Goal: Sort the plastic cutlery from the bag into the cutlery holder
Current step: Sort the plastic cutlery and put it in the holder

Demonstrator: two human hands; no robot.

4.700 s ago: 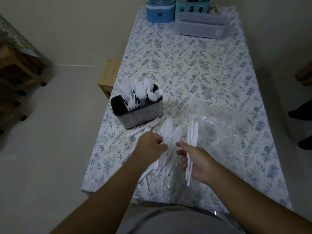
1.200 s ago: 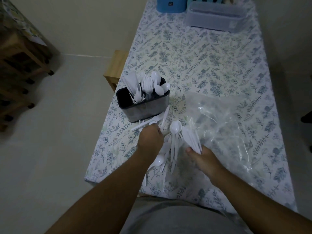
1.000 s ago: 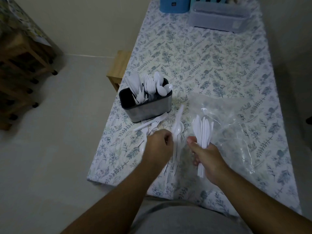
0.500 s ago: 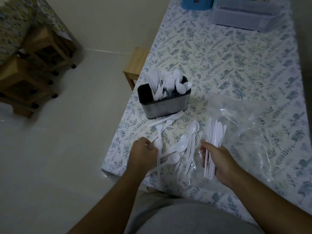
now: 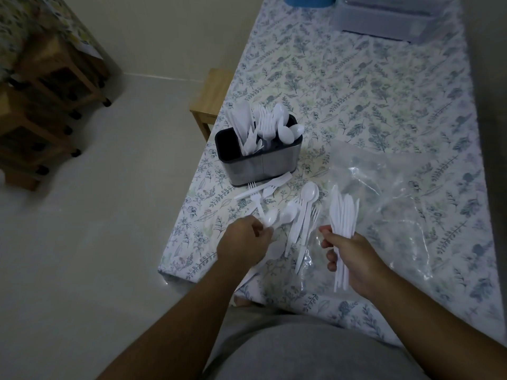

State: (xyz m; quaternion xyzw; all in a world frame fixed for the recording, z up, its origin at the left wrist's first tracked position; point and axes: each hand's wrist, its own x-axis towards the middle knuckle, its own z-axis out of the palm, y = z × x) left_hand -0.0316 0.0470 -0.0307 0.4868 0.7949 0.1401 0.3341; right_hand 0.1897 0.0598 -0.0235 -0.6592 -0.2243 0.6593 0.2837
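A dark cutlery holder stands near the table's left edge, with white knives, forks and spoons upright in its compartments. In front of it lie loose white forks and spoons on the floral cloth. My right hand grips a bundle of white knives, blades pointing up. My left hand pinches the handle of a white spoon at the left of the loose pile. A clear plastic bag lies crumpled to the right.
The table has its left edge close to the holder. At the far end stand a grey lidded box and a blue container. A wooden stool stands beside the table, wooden furniture far left.
My left hand moved from the middle of the pile to its left side and took hold of a spoon. My right hand kept the knife bundle. The camera view shifted left.
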